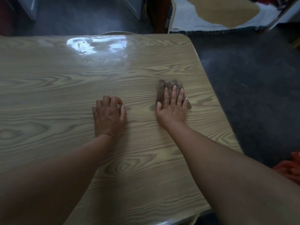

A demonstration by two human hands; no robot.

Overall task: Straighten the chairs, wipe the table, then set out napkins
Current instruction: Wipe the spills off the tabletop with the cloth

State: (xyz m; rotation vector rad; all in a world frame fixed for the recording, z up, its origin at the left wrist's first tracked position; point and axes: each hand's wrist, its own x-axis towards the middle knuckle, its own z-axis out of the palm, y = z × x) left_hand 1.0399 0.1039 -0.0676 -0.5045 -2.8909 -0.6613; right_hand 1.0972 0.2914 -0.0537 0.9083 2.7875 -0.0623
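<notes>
A wood-grain table (65, 75) fills most of the view. My right hand (172, 108) lies flat, fingers spread, pressing a crumpled brown cloth (162, 90) onto the tabletop near its right edge. The cloth shows beyond my fingertips and at both sides of the hand. My left hand (109, 116) rests on the bare tabletop to the left of it, fingers curled, holding nothing. No napkins are in view.
A curved chair back top (116, 32) peeks over the table's far edge. Dark floor (251, 95) lies to the right. A white and tan sheet (219, 13) lies on the floor at the back right, red fabric (290, 166) at the right edge.
</notes>
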